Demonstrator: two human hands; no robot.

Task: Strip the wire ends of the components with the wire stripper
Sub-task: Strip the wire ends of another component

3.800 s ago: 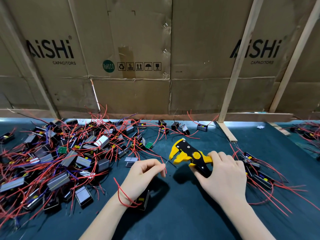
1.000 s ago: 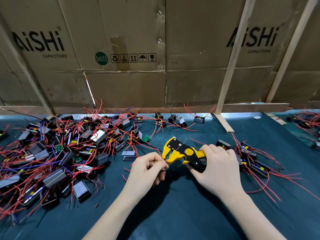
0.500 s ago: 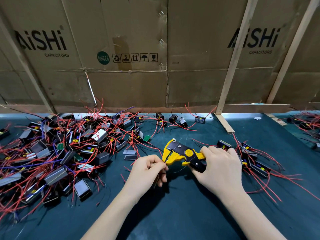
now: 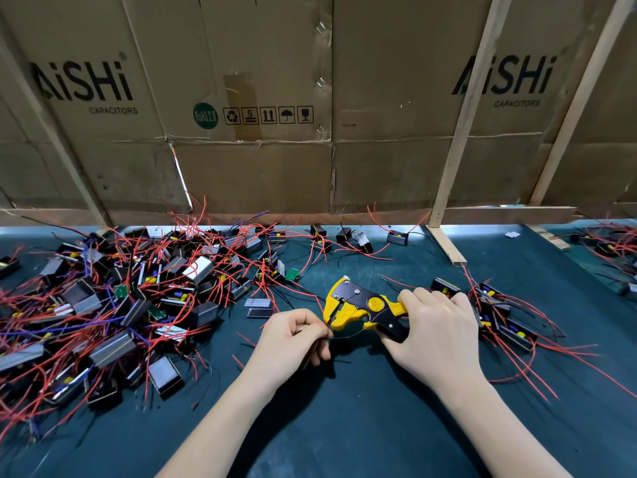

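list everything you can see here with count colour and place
wire stripper: one, yellow and black, centre of the mat, gripped by the right hand
red wire: one, its end at the stripper's mouth, pinched by the left hand
large component pile: too many to count, black and silver boxes with red and purple wires, left of the mat
small component group: several, black with red wires, right of the right hand
scattered components: a few, black, along the back edge
mat: one, dark teal, covers the table
cardboard wall: brown, printed AiSHi, behind the mat
wooden slats: pale, leaning on the cardboard
left hand: one, centre
right hand: one, right of centre
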